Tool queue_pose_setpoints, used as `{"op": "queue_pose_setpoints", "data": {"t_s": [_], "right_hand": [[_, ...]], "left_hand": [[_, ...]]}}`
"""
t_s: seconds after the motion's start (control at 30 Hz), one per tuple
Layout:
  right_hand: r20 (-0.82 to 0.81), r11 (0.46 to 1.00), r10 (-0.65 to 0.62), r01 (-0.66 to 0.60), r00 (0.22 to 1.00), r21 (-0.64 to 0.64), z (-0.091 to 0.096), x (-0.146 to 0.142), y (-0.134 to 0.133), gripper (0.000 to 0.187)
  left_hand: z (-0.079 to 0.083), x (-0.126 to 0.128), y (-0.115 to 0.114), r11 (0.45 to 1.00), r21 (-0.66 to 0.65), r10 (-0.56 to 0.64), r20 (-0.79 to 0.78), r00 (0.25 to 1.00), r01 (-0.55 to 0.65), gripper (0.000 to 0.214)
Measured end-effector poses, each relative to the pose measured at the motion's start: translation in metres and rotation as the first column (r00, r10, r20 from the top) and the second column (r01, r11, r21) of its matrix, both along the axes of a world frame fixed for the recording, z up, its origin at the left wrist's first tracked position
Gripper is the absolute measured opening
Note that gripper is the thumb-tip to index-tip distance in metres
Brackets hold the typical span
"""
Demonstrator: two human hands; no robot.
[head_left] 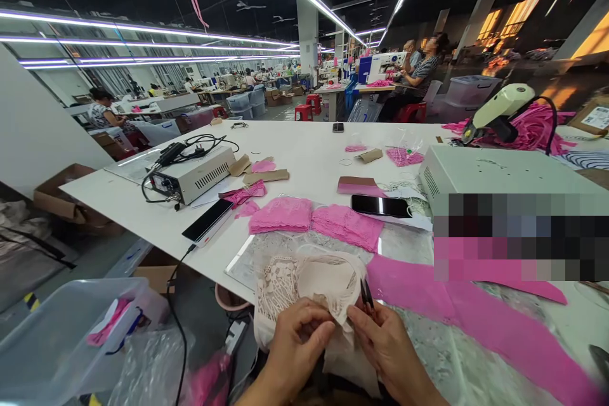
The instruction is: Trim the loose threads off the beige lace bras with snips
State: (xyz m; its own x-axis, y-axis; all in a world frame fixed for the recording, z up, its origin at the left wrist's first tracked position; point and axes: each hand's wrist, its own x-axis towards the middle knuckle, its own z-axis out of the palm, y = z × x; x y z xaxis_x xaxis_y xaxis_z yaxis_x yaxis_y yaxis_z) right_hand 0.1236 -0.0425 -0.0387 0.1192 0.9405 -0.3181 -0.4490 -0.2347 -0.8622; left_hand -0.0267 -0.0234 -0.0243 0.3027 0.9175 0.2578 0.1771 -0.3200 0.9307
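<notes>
Where two bare hands meet: a cream garment of openwork lace with one smooth, rounded, moulded cup point(326, 276) lies at the near edge of a white, flat-topped table point(295, 139).
Left hand point(297, 339): below the garment, fingers curled in a narrow pinch on its bunched cloth.
Right hand point(392, 342): at the garment's right edge, thumb against the cloth, fingers closed around slim, dark-bladed snips point(366, 295) with points upward.
Pink lace: two layered, squarish stacks, left one point(280, 216) and right one point(349, 226), textured and uneven-edged, just beyond the garment.
Pink panel point(409, 285): long, smooth, curving fabric, right of the garment.
Phones: flat, glossy black rectangles, one point(207, 222) beyond the garment to its left, another point(380, 205) beyond to its right.
Vented box point(200, 174): pale grey casing with slotted side, farther beyond the garment, left.
Tub point(71, 342): translucent plastic, well left of the garment.
</notes>
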Motion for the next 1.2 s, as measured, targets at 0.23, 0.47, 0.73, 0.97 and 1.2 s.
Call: {"op": "queue_pose_setpoints", "data": {"t_s": [0.23,0.47,0.73,0.97,1.2], "right_hand": [[0.329,0.981,0.087,-0.139,0.94,0.137,-0.009,0.005,-0.004,0.035],[0.715,0.845,-0.202,-0.25,0.669,0.473,0.001,0.018,-0.019,0.012],[0.831,0.772,-0.223,-0.428,0.51,0.47,0.007,0.013,-0.01,0.014],[0.605,0.905,0.197,-0.38,0.772,0.19,0.016,0.013,-0.006,0.03],[0.467,0.919,0.292,-0.381,0.835,0.105,0.021,0.015,0.002,0.035]], "left_hand": [[-0.006,0.011,0.002,0.795,-0.606,0.151,0.189,0.97,-0.006,0.038],[0.003,0.018,-0.002,0.88,-0.472,0.142,0.143,0.979,-0.059,0.031],[0.002,0.019,-0.004,0.947,-0.315,0.112,0.112,0.987,-0.071,0.023],[0.005,0.018,-0.004,0.946,-0.322,0.03,0.197,0.98,0.035,0.011],[-0.001,0.019,-0.005,0.989,-0.064,0.131,-0.014,0.991,-0.132,0.007]]}}
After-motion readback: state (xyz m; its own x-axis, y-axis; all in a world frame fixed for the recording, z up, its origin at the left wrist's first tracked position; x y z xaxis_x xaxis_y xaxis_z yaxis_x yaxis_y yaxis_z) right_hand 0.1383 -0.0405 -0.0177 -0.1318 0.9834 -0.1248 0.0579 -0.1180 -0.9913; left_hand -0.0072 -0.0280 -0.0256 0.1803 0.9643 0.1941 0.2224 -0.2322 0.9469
